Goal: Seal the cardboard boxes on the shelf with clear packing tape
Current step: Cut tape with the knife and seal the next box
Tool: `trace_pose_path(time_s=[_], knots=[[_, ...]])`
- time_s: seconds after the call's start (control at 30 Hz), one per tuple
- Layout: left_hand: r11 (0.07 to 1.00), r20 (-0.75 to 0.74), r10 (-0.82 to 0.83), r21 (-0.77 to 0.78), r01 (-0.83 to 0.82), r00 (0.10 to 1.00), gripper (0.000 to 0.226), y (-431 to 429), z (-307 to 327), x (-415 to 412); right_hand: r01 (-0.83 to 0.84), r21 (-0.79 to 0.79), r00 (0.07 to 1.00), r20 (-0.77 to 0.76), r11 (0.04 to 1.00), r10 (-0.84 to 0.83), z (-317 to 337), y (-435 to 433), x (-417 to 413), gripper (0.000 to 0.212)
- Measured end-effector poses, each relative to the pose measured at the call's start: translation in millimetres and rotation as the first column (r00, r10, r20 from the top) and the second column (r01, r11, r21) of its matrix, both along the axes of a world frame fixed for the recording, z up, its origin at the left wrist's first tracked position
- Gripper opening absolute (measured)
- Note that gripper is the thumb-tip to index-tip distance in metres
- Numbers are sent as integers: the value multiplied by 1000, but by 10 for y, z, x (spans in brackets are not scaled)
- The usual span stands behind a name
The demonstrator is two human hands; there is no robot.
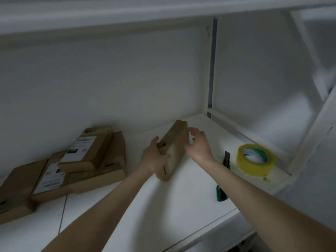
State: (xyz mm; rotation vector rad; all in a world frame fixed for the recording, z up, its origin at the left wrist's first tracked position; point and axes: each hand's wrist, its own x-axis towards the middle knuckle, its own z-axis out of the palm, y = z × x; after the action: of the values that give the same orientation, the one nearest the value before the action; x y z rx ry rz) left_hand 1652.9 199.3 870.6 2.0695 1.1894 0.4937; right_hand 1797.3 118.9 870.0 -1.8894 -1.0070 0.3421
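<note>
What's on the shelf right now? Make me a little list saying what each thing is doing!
left grip: holds the near end of the small brown cardboard box
right grip: fingers loosely curled beside the box; contact unclear
box: stands on edge on the white shelf
yellowish roll of packing tape: lies flat, right of the box
green-handled knife: between box and roll, partly hidden by the forearm
stack of labelled brown boxes: far left, untouched

Two bare forearms fill the lower part of the frame. The left forearm comes in from the bottom left edge and the right forearm from the lower right corner. Both are slim and smooth, uncovered right to the frame edge. Near the centre, the left hand and right hand are bare too, their fingers softened by blur.
</note>
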Motion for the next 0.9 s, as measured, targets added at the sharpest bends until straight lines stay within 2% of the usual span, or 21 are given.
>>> trace_pose_path(time_s=[0.07,0.13,0.17,0.23,0.37,0.47,0.53,0.6,0.7,0.9], knots=[[998,16,-56,-5,56,998,88,-162,2,25,-107,-41,942,314,993,115,77,-70,11,68],[993,9,-116,-16,116,993,87,-252,21,1,-255,-197,780,537,947,322,146,-141,89,82],[988,-1,-150,-24,150,989,86,-275,42,-32,-294,-297,703,577,909,416,173,-175,131,87],[974,-16,-222,-51,221,975,86,-291,82,-120,-316,-432,632,569,845,527,165,-226,207,91],[951,-22,-305,-57,303,952,84,-300,105,-253,-312,-457,647,540,833,538,84,-261,230,70],[979,102,-204,-4,205,974,60,-299,37,-288,-296,-437,652,558,850,513,40,-233,208,64],[987,146,-123,117,106,982,35,-269,-1,-307,-273,-431,662,564,860,493,24,-208,186,63],[951,55,-127,290,106,990,27,-212,-14,-325,-251,-429,666,574,868,476,20,-180,152,62],[901,-32,-234,368,229,972,43,-140,-38,-366,-223,-423,669,588,878,453,10,-142,120,61],[800,-119,-298,510,316,947,59,-70,-161,-427,-205,-441,695,563,874,447,23,-109,102,60]])
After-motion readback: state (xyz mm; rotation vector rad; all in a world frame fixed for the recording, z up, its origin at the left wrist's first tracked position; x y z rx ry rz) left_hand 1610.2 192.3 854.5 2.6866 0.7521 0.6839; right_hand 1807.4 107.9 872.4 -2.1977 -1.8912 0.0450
